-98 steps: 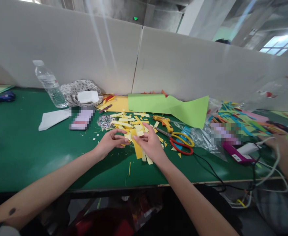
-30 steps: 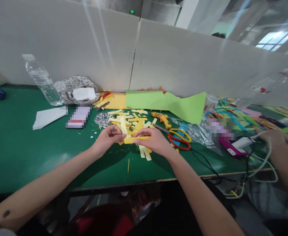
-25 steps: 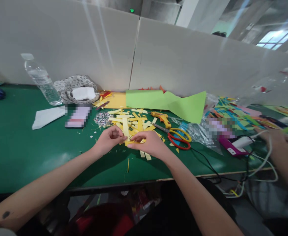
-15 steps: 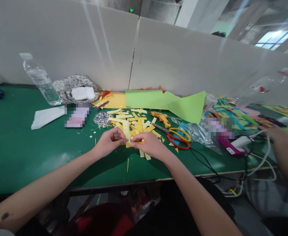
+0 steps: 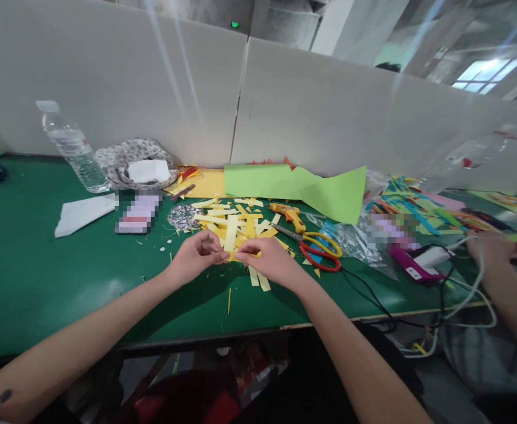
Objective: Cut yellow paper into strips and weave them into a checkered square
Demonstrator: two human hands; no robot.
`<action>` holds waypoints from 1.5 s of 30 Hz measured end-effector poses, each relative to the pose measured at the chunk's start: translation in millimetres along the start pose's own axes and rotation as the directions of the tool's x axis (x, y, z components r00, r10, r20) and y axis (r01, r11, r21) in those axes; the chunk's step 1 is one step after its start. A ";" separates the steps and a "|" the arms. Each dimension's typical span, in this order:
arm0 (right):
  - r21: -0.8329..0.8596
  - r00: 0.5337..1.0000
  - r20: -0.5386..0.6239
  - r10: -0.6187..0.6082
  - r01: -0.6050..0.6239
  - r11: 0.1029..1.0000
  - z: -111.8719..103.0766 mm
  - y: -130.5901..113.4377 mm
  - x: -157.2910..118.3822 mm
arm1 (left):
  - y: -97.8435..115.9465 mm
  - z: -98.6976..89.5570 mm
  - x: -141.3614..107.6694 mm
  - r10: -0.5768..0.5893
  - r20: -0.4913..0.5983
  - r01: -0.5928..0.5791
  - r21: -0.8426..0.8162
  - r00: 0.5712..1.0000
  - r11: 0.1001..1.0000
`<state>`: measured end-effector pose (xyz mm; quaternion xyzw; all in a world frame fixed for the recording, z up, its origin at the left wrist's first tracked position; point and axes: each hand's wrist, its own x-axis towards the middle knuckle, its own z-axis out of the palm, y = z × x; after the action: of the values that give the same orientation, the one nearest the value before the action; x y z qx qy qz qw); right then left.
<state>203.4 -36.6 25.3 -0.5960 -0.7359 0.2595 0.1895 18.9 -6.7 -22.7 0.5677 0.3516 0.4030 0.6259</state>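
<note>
I have a yellow strip (image 5: 232, 257) pinched between the fingertips of my left hand (image 5: 196, 255) and right hand (image 5: 272, 261), thumbs almost meeting. A pale strip (image 5: 231, 232) extends just beyond my grip; over the feed, I cannot tell whether they join. Scissors (image 5: 319, 255) lie right of it.

- A craft workshop, by the look of it: cut paper strips (image 5: 231, 231) lie heaped on the green counter (image 5: 86, 277) around the hands (image 5: 272, 259).
- Tools just right of the hands: a yellow hot-glue gun (image 5: 290, 214) and scissors (image 5: 301, 239).
- A shared place: a co-worker's hand (image 5: 497, 244), well to the right, at the same counter.
- A large hall: beyond the hands, pale partition panels (image 5: 329, 112); above them, a pillar (image 5: 349, 26), a multi-pane window (image 5: 486, 70) and a lit green sign (image 5: 234, 25).
</note>
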 end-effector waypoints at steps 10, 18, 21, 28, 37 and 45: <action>-0.569 0.944 -0.287 0.166 -0.307 0.763 -20.9 21.7 7.3 | 6.1 -5.3 0.5 0.092 -0.200 -0.094 0.004 0.975 0.996; -0.536 0.958 -0.142 0.250 -0.287 0.794 9.3 13.3 11.0 | 4.8 -10.2 3.7 -0.011 -0.164 0.005 -0.036 0.986 0.999; -0.536 0.958 -0.161 0.238 -0.287 0.794 3.5 17.4 9.6 | 2.5 -13.8 5.3 -0.034 -0.142 0.031 -0.025 0.989 0.999; -0.452 0.909 -0.410 0.082 -0.280 0.847 -14.0 32.0 19.2 | -1.4 -16.6 6.1 -0.052 -0.088 0.052 0.000 0.995 0.999; -0.298 0.889 -0.457 0.034 -0.189 0.936 7.6 37.4 40.7 | 2.0 -10.1 3.6 -0.141 0.013 0.141 -0.014 0.990 0.990; -0.167 0.918 -0.381 0.108 -0.184 0.969 10.0 38.4 40.7 | 0.4 -9.0 3.5 -0.156 0.017 0.156 -0.008 0.988 0.988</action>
<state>218.5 7.5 -7.2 -0.7035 -0.6627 0.0814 0.2435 12.3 0.3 -23.3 0.5389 0.3879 0.3497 0.6610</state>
